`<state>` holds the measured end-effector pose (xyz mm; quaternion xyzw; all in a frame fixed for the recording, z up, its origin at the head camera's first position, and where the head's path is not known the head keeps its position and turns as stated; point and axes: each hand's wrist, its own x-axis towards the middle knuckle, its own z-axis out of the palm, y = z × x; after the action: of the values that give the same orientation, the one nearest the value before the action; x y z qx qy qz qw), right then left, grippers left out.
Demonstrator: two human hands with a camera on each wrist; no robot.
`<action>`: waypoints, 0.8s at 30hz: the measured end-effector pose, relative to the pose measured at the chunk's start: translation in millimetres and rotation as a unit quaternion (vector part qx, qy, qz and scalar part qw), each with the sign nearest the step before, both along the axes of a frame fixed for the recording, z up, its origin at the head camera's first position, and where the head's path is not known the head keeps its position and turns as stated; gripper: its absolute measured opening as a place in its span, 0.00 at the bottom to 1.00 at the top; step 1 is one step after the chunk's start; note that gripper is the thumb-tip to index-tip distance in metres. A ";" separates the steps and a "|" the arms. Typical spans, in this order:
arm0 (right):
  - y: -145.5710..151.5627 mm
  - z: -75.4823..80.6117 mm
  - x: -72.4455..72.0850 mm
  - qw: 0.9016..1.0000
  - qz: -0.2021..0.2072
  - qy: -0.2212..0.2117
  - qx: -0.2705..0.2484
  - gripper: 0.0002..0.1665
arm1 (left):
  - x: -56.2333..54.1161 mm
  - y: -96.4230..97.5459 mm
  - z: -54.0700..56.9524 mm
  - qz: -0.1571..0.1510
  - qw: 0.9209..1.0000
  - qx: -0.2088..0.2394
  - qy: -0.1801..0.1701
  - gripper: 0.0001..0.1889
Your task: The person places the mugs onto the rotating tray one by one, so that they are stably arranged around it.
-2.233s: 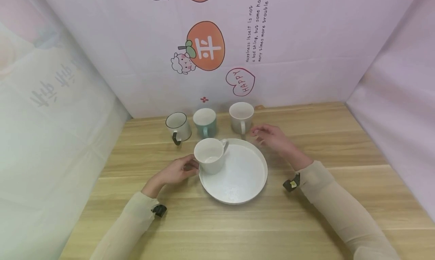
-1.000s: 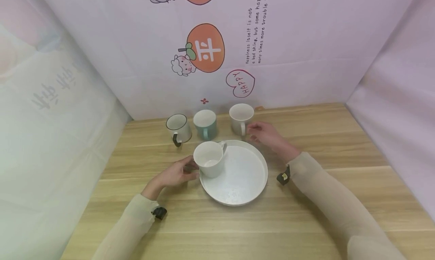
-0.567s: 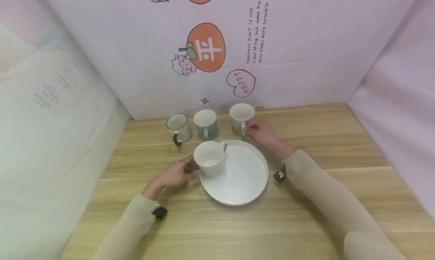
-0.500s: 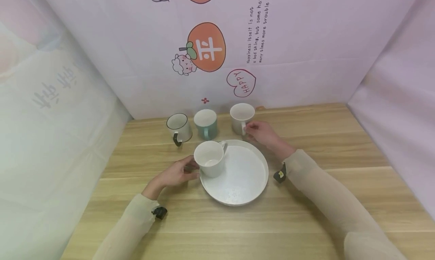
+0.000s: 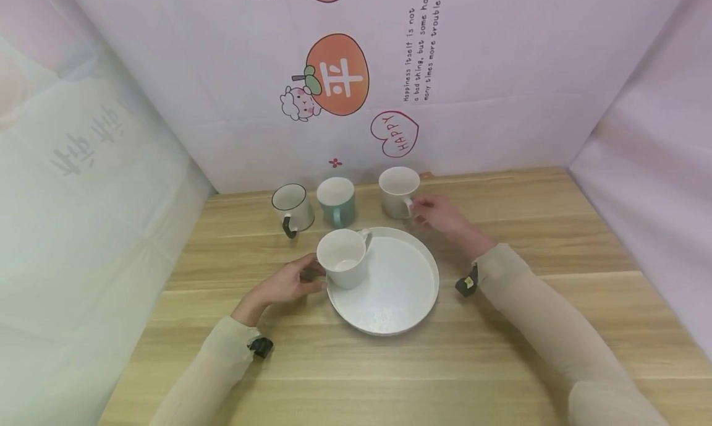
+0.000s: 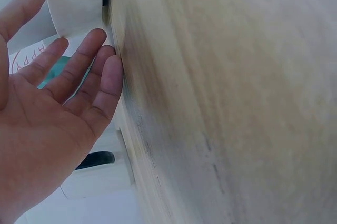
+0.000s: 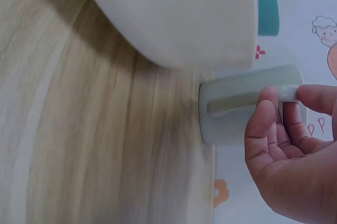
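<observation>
At the back of the table stands a white mug (image 5: 394, 203), upright, its handle turned to the right. My right hand (image 5: 442, 217) pinches that handle (image 7: 229, 104) between thumb and fingers, as the right wrist view shows. In front lies a round white tray (image 5: 389, 305), with a wider white cup (image 5: 343, 268) standing on its left part. My left hand (image 5: 288, 282) is beside the tray's left rim, fingers loosely bent and nothing in them. In the left wrist view its fingertips come close to the tray; I cannot tell whether they touch it.
Left of the white mug stand a teal mug (image 5: 337, 206) and a black-rimmed white mug (image 5: 295, 211) with a black handle. A printed white cloth (image 5: 473, 104) hangs behind the wooden table (image 5: 334, 383), and more cloth closes both sides.
My right hand has moved left to the back mug and taken its handle. The mug has then turned and shifted slightly right, its handle now facing right. My left hand has stayed still.
</observation>
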<state>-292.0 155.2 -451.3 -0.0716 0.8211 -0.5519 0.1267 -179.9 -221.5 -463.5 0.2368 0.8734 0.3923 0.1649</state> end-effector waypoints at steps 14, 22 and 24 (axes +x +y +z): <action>-0.8 5.5 -0.9 0.998 -0.015 -0.030 -0.044 0.25 | 0.3 -1.1 -0.4 0.006 1.000 -0.010 -0.010 0.29; -2.5 4.8 -4.5 0.998 -0.004 -0.034 -0.053 0.24 | -1.2 -1.8 -1.9 0.011 1.000 -0.016 -0.009 0.29; -2.3 4.6 -5.4 0.998 -0.003 -0.038 -0.053 0.23 | -1.2 -1.8 -2.1 0.012 1.000 -0.016 -0.012 0.29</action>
<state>-297.4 152.9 -446.6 -0.0543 0.7855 -0.5974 0.1524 -181.1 -223.3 -465.5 0.2193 0.8802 0.3831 0.1742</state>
